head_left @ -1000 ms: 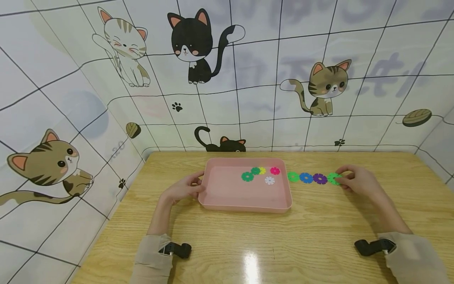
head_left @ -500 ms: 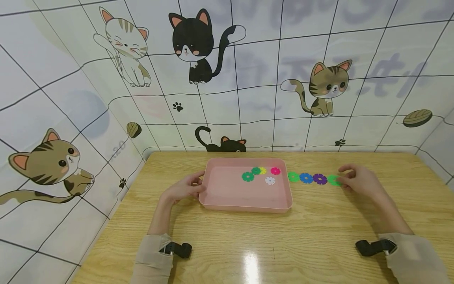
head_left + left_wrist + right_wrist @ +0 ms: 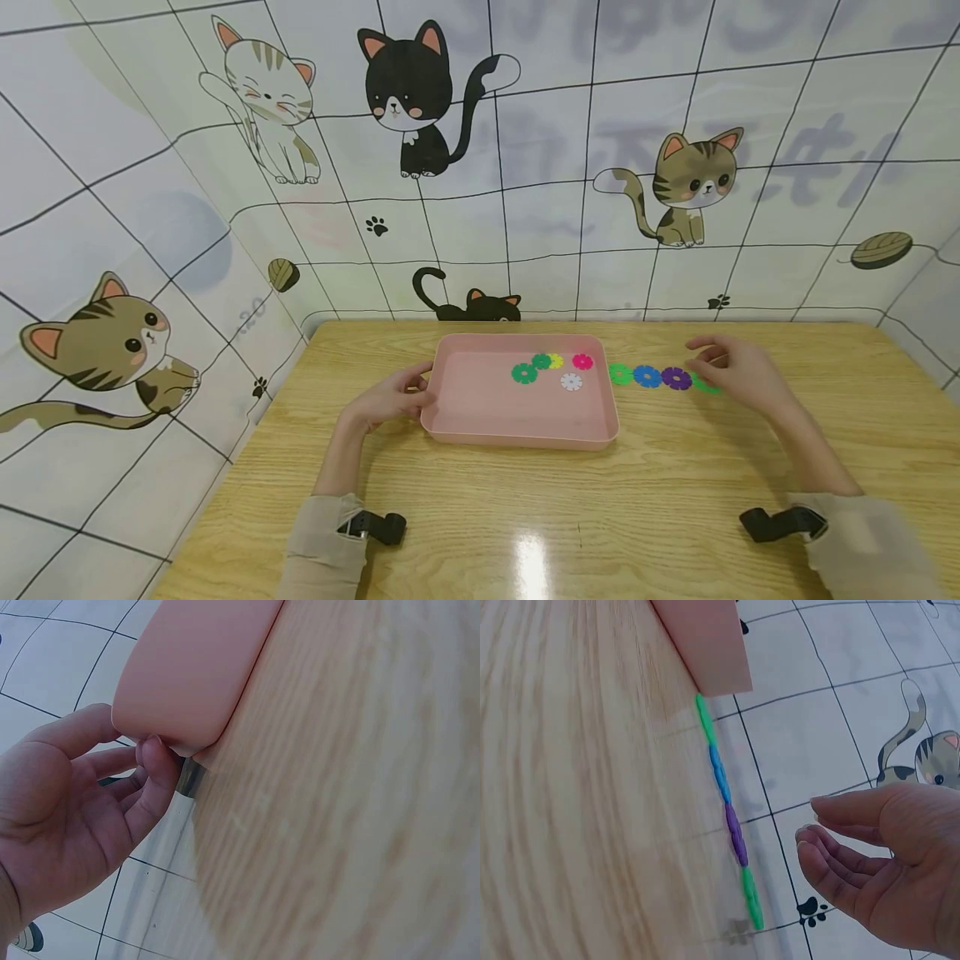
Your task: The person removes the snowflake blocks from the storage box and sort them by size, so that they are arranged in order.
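Light wooden table (image 3: 600, 517) against white grid-lined walls (image 3: 525, 208) with cartoon cat pictures (image 3: 408, 92).

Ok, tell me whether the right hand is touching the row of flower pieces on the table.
Apart. The right wrist view shows the right hand lifted off the flower row, with a gap between.
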Motion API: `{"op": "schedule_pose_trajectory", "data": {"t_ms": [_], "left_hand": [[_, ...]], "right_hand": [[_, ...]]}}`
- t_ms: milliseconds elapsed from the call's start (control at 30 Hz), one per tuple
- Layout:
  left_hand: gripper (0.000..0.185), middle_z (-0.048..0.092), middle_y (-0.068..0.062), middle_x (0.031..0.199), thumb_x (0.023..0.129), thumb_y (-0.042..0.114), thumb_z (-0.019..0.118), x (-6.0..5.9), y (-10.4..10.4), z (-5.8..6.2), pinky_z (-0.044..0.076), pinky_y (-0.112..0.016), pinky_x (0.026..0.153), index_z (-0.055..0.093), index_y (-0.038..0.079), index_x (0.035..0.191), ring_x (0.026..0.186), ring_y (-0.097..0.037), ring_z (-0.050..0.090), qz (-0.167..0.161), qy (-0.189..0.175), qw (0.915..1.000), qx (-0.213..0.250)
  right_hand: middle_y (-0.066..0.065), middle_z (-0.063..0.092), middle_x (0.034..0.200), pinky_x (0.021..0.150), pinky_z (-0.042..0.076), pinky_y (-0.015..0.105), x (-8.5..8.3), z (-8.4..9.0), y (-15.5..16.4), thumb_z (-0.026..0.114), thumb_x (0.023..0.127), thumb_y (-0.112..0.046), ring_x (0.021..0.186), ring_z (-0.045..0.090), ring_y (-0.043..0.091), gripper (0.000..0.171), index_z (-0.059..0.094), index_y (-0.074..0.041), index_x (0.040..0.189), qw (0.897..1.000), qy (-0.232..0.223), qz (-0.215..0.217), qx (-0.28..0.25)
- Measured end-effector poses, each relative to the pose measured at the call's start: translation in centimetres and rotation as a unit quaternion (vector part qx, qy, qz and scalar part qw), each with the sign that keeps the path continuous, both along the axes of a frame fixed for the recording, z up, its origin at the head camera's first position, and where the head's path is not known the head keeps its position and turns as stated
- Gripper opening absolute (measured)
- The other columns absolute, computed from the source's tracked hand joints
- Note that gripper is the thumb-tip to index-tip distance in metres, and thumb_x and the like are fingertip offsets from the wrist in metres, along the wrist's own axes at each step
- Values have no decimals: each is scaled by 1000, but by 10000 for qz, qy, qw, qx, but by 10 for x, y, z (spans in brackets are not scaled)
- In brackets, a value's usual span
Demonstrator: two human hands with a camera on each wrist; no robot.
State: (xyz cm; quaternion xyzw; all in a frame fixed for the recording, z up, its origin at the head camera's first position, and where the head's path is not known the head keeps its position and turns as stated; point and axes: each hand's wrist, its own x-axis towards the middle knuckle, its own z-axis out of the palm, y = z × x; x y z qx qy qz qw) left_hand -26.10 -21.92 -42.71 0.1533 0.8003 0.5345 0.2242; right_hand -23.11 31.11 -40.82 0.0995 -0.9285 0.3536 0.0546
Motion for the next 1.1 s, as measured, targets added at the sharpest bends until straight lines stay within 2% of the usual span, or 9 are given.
{"op": "schedule_pose_trajectory", "data": {"t_ms": [233,367,533,733,900,1100], "left_hand": [[68,47,-15,109,101,5,56,-1,0,-1,52,-27,71,22,2,160,82,-18,57,-12,-18,10000,11],[69,48,-15,110,101,6,56,-1,0,-2,52,-27,71,22,3,160,82,-18,57,-2,-60,10000,22],[68,48,-15,109,101,5,56,1,1,0,52,-28,71,22,3,160,81,-19,58,-39,-40,10000,69],[69,48,-14,110,101,6,56,-1,-1,-3,52,-27,71,21,4,161,81,-18,57,-33,-48,10000,59],[69,47,-15,110,101,7,57,-1,-2,-3,51,-27,70,21,3,160,82,-18,57,-41,-54,9999,76],[69,46,-14,108,102,7,56,-1,-2,-2,49,-27,68,21,3,160,77,-17,56,-23,-103,9999,97]], "right_hand": [[15,71,102,66,50,28,0,7,-23,66,99,-21,89,70,26,35,62,2,125,9996,142,251,-72],[15,71,102,63,51,27,-2,8,-41,66,99,-20,87,69,30,33,61,1,124,9991,75,355,-225],[13,69,101,65,51,27,-5,10,-64,66,99,-17,88,67,29,30,62,1,123,9977,122,530,-416],[10,69,96,66,51,26,-10,10,-93,69,97,-13,85,65,25,29,64,2,120,9946,197,793,-634],[8,68,96,74,53,25,-17,5,-116,70,96,-10,87,65,22,29,66,2,122,9918,119,1023,-754],[8,68,98,80,53,32,-22,2,-143,69,96,-10,90,64,23,32,65,4,124,9871,-52,1358,-846]]}}
